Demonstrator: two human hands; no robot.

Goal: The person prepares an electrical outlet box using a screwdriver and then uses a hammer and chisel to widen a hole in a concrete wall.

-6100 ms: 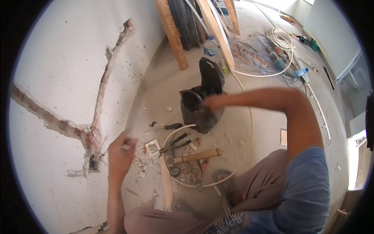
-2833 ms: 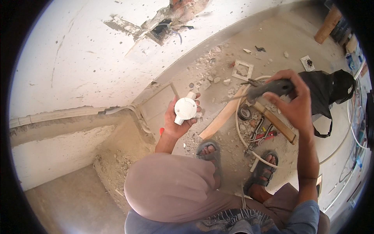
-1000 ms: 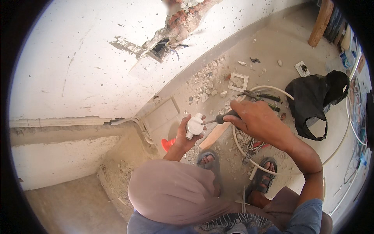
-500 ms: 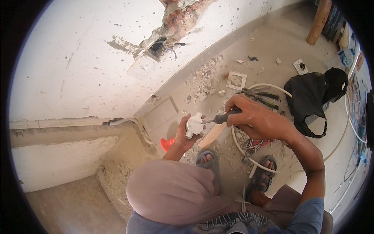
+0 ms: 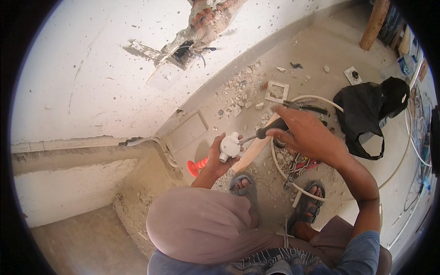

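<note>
My left hand (image 5: 217,162) grips a round white plastic junction box (image 5: 229,147) with short spouts. My right hand (image 5: 309,140) is closed on a black-handled screwdriver (image 5: 270,127), its metal shaft reaching the box's right side; whether the tip engages a screw is too small to tell. An orange-red object (image 5: 194,167) lies just beyond my left wrist. A wooden strip (image 5: 252,151), a white square frame (image 5: 277,91), black-handled pliers (image 5: 311,107) and several tools (image 5: 302,169) lie on the floor around my hands, among rubble.
The wall (image 5: 82,68) has a chiseled channel and a recessed box (image 5: 184,52) with wires. A coiled white cable (image 5: 408,142) circles my feet. A black bag (image 5: 355,110) lies at right, a wooden post (image 5: 373,25) behind it. A lower floor or step (image 5: 82,229) is at bottom left.
Since the oldest frame, my view has turned downward, with the box and screwdriver taken in hand. The screwdriver has come down to the box; in the last second my right fingers shifted slightly on its handle.
</note>
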